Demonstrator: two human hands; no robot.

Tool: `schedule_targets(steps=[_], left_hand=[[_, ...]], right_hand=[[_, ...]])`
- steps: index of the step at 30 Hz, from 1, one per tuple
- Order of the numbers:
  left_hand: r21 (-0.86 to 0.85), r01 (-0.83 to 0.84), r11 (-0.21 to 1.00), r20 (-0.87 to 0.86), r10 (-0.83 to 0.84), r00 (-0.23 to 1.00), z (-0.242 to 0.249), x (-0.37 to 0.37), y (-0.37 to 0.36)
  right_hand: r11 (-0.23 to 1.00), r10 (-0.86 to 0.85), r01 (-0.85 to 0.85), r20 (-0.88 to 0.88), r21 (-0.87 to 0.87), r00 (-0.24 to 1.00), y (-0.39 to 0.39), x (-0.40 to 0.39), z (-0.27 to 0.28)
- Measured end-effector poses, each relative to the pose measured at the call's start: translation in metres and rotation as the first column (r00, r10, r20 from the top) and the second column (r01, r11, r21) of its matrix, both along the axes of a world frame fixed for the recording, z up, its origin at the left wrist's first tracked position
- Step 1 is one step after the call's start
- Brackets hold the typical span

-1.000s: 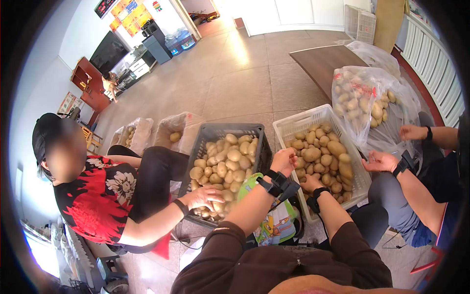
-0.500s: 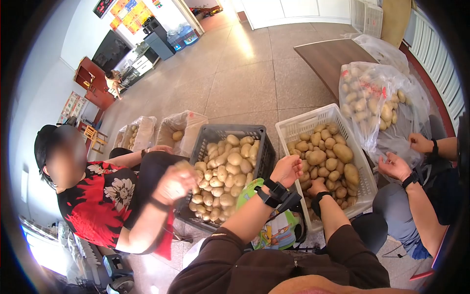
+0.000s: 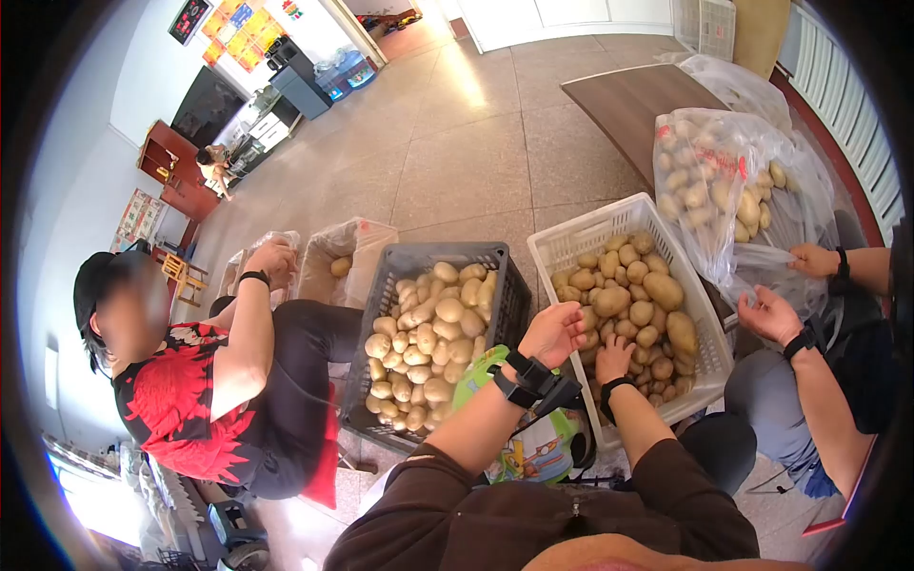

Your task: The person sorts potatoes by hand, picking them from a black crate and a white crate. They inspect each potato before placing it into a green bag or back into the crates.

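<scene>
A: Our left hand (image 3: 550,333) hovers over the gap between the dark crate (image 3: 495,262) and the white crate (image 3: 581,243), fingers curled loosely; we cannot tell whether it holds anything.

B: Our right hand (image 3: 612,358) lies spread on the potatoes (image 3: 633,300) in the white crate's near corner, fingers open and touching them, gripping none. The pile is heaped; a careless nudge could roll one over the rim.

Tiled floor (image 3: 457,143) (sunlit), brown table (image 3: 633,105), red cabinet (image 3: 176,171) by the wall.
</scene>
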State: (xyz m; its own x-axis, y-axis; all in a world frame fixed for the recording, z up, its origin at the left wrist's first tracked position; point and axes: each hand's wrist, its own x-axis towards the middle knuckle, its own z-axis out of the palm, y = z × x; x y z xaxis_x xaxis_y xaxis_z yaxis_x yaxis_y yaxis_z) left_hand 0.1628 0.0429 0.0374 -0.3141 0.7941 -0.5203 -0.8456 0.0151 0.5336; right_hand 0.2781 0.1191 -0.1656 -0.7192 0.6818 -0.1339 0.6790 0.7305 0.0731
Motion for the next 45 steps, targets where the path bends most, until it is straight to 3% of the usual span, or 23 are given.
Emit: schedule_targets(steps=[2,5,9,15,18,21,24,27,30,33,39,45], left_hand=[[0.007,0.003,1.0,0.008,-0.003,1.0,-0.003,0.0,0.0],[-0.009,-0.019,1.0,0.009,0.019,1.0,-0.001,-0.001,-0.001],[-0.028,-0.019,0.999,0.004,0.019,1.0,-0.001,0.0,-0.001],[-0.028,-0.004,1.0,0.005,0.004,1.0,0.003,-0.001,0.001],[-0.039,-0.02,0.999,-0.006,0.019,1.0,0.004,-0.001,0.001],[-0.025,-0.007,1.0,0.001,0.007,1.0,0.002,-0.003,0.001],[-0.015,-0.005,1.0,0.009,0.005,1.0,0.001,-0.003,0.003],[-0.026,-0.015,1.0,0.01,0.015,1.0,0.003,-0.002,0.001],[-0.022,-0.015,1.0,0.021,0.015,1.0,0.004,-0.001,0.001],[-0.017,-0.009,1.0,0.033,0.009,0.999,0.003,0.0,0.001],[-0.04,-0.013,0.999,0.023,0.014,1.0,0.003,-0.001,0.002],[-0.047,-0.012,0.999,0.012,0.013,1.0,-0.008,-0.008,0.002]], right_hand=[[0.99,-0.082,0.079,0.022,0.114,0.996,-0.008,-0.004,-0.026],[0.99,-0.14,0.139,0.023,0.037,0.99,-0.009,-0.002,-0.037],[0.995,-0.048,0.064,0.186,-0.081,0.981,0.009,-0.005,-0.013],[0.999,-0.031,0.024,0.365,0.024,0.931,0.012,-0.011,-0.011],[0.998,-0.049,0.042,0.181,0.037,0.982,0.016,-0.01,-0.025],[0.999,-0.052,0.052,0.106,0.0,0.993,0.016,-0.006,-0.027],[0.998,0.053,-0.04,0.236,-0.058,0.97,0.02,-0.002,-0.021],[0.996,0.016,0.016,0.359,-0.087,0.933,0.016,-0.01,-0.013],[0.995,-0.054,0.08,0.367,-0.054,0.929,0.007,-0.012,-0.011],[0.986,0.02,0.049,0.409,-0.157,0.912,0.009,-0.006,-0.01],[0.994,0.079,-0.036,0.454,-0.102,0.887,0.007,-0.008,-0.019],[0.975,-0.005,0.095,0.406,-0.202,0.914,0.011,-0.01,-0.031]])
